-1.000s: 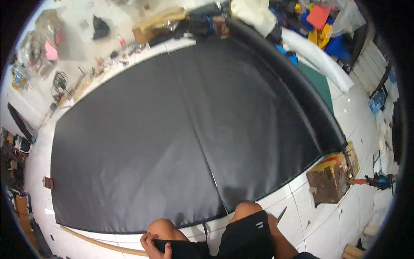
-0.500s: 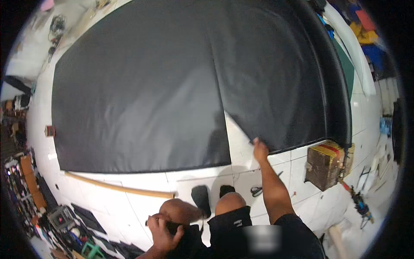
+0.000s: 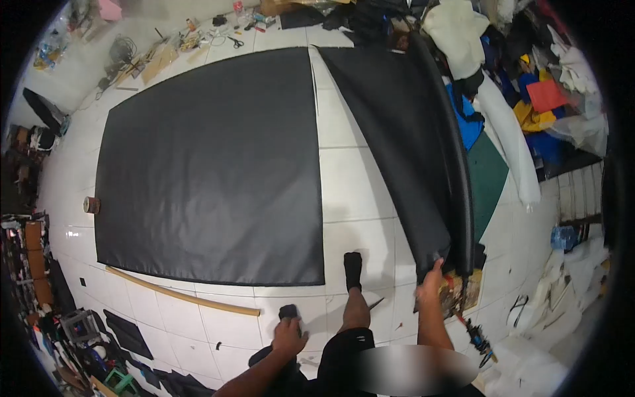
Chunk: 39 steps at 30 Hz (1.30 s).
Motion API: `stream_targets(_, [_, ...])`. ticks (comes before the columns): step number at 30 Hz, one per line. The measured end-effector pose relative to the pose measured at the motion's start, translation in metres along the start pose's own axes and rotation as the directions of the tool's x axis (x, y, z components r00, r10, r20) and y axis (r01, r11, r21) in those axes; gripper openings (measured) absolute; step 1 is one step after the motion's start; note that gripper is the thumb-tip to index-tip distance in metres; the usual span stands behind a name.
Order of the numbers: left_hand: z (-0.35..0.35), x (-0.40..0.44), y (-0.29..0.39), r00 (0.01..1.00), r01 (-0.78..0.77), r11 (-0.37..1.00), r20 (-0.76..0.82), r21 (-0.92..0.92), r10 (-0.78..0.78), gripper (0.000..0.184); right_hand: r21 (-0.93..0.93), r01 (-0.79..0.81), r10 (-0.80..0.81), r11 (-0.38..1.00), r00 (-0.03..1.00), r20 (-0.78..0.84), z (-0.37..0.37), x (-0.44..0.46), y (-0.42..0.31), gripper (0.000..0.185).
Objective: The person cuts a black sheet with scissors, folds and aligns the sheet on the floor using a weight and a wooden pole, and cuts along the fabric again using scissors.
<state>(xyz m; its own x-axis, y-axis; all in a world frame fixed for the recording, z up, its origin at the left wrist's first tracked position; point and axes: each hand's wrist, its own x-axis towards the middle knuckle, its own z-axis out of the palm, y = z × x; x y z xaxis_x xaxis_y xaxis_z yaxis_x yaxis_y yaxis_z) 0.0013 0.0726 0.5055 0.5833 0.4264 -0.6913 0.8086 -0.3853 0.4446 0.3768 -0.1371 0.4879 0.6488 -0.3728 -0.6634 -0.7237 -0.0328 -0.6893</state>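
Along the right, my right hand (image 3: pixel 431 281) grips the near corner of a black leatherette sheet (image 3: pixel 397 159), folded back toward its roll (image 3: pixel 456 172). A separate black leatherette panel (image 3: pixel 211 172) lies flat on the tiles to the left, with a wedge of white floor between the two pieces. My left hand (image 3: pixel 289 337) is low in front of my body, by my bent leg and dark sock, its fingers curled; what they hold, if anything, is hidden.
A tan strip (image 3: pixel 185 291) lies along the panel's near edge. A tape roll (image 3: pixel 91 205) sits at its left edge. A worn box (image 3: pixel 463 291) stands beside my right hand. Scissors (image 3: pixel 235 42) lie at the back; fabric heaps (image 3: pixel 542 99) fill the far right.
My right hand has drawn the sheet's corner to the right and nearer, widening the floor gap. My left hand has moved right and my feet have shifted.
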Motion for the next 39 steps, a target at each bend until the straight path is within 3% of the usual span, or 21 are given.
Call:
stream_targets(2, [-0.009, 0.046, 0.070, 0.969, -0.246, 0.960, -0.045, -0.137, 0.242, 0.057, -0.046, 0.245, -0.238, 0.968, 0.964, 0.121, -0.023, 0.008, 0.013, 0.084])
stream_targets(3, [-0.020, 0.068, 0.113, 0.938, -0.346, 0.911, -0.051, -0.227, 0.344, 0.061, -0.328, 0.532, -0.501, 0.781, 0.846, 0.181, -0.030, -0.006, 0.021, 0.077])
stream_targets(4, [-0.030, 0.079, 0.156, 0.898, -0.430, 0.845, -0.054, -0.316, 0.437, 0.065, -0.379, 0.520, -0.507, 0.766, 0.850, 0.143, -0.027, -0.041, 0.003, 0.069])
stream_targets(5, [-0.045, 0.082, 0.200, 0.887, -0.435, 0.798, -0.045, -0.418, 0.460, 0.072, -0.550, 0.500, -0.451, 0.669, 0.861, 0.235, -0.044, -0.043, 0.015, 0.063])
stream_targets(7, [-0.061, 0.079, 0.279, 0.885, -0.393, 0.771, 0.022, -0.501, 0.465, 0.084, -0.454, 0.546, -0.394, 0.704, 0.833, 0.389, -0.046, -0.096, -0.007, 0.055])
stream_targets(8, [-0.070, 0.077, 0.307, 0.893, -0.353, 0.803, 0.083, -0.480, 0.443, 0.089, -0.558, 0.337, -0.138, 0.759, 0.920, 0.368, -0.048, -0.106, -0.016, 0.053])
stream_targets(10, [-0.125, 0.055, 0.367, 0.933, -0.278, 0.849, 0.085, -0.449, 0.350, 0.086, -0.475, 0.602, -0.147, 0.641, 0.704, 0.695, -0.050, -0.121, -0.039, 0.056])
stream_targets(12, [-0.122, 0.058, 0.371, 0.918, -0.291, 0.953, 0.255, -0.084, 0.303, 0.080, -0.412, 0.670, -0.079, 0.618, 0.574, 0.815, -0.046, -0.122, -0.075, 0.051])
stream_targets(14, [-0.108, 0.065, 0.349, 0.911, -0.377, 0.924, 0.158, -0.060, 0.381, 0.082, -0.351, 0.654, 0.096, 0.671, 0.392, 0.915, -0.041, -0.092, -0.096, 0.048])
stream_targets(17, [-0.115, 0.063, 0.334, 0.918, -0.354, 0.935, 0.192, 0.008, 0.346, 0.082, -0.341, 0.604, -0.054, 0.721, 0.539, 0.841, 0.030, -0.107, -0.164, 0.059])
stream_targets(20, [-0.125, 0.063, 0.334, 0.919, -0.357, 0.933, 0.161, -0.046, 0.360, 0.083, -0.538, 0.700, -0.097, 0.470, 0.647, 0.756, 0.105, -0.130, -0.193, 0.059])
stream_targets(22, [-0.153, 0.054, 0.327, 0.870, -0.341, 0.940, 0.382, 0.007, 0.313, 0.081, -0.661, 0.750, 0.064, -0.014, 0.661, 0.748, 0.145, -0.115, -0.178, 0.062])
stream_targets(25, [-0.171, 0.049, 0.236, 0.909, -0.279, 0.872, 0.182, -0.401, 0.375, 0.069, -0.747, 0.652, 0.112, 0.126, 0.739, 0.664, 0.171, -0.152, -0.182, 0.059])
stream_targets(28, [-0.185, 0.022, 0.087, 0.985, -0.091, 0.451, -0.147, -0.888, -0.091, 0.055, -0.707, 0.661, -0.024, 0.252, 0.735, 0.678, 0.185, -0.133, -0.154, 0.054])
stream_targets(30, [-0.205, -0.039, -0.011, 0.820, -0.129, 0.451, -0.351, -0.883, -0.452, 0.040, -0.746, 0.626, -0.143, 0.227, 0.779, 0.610, 0.203, -0.152, -0.153, 0.053])
stream_targets(31, [-0.171, -0.057, -0.079, 0.584, 0.089, 0.539, -0.394, -0.838, -0.710, 0.036, -0.766, 0.590, -0.058, 0.256, 0.800, 0.597, 0.215, -0.157, -0.157, 0.055])
stream_targets(34, [-0.086, -0.164, -0.220, 0.212, 0.252, 0.355, -0.307, -0.900, -0.928, 0.036, -0.784, 0.587, -0.082, 0.203, 0.808, 0.584, 0.249, -0.193, -0.155, 0.055])
stream_targets(36, [-0.058, -0.237, -0.266, 0.205, 0.527, -0.046, 0.179, -0.848, -0.962, 0.029, -0.728, 0.652, -0.282, 0.211, 0.754, 0.593, 0.271, -0.193, -0.129, 0.057])
stream_targets(37, [-0.039, -0.280, -0.291, 0.651, 0.620, 0.683, -0.234, -0.386, -0.722, 0.023, -0.743, 0.651, -0.323, 0.154, 0.744, 0.585, 0.285, -0.197, -0.117, 0.054])
stream_targets(38, [-0.051, -0.300, -0.299, 0.554, 0.577, 0.360, 0.028, -0.733, -0.832, 0.026, -0.777, 0.628, -0.300, 0.034, 0.748, 0.592, 0.307, -0.212, -0.105, 0.051])
stream_targets(39, [-0.051, -0.315, -0.314, 0.454, 0.504, -0.180, 0.436, -0.845, -0.777, 0.019, -0.793, 0.597, -0.253, -0.124, 0.754, 0.607, 0.325, -0.226, -0.094, 0.048])
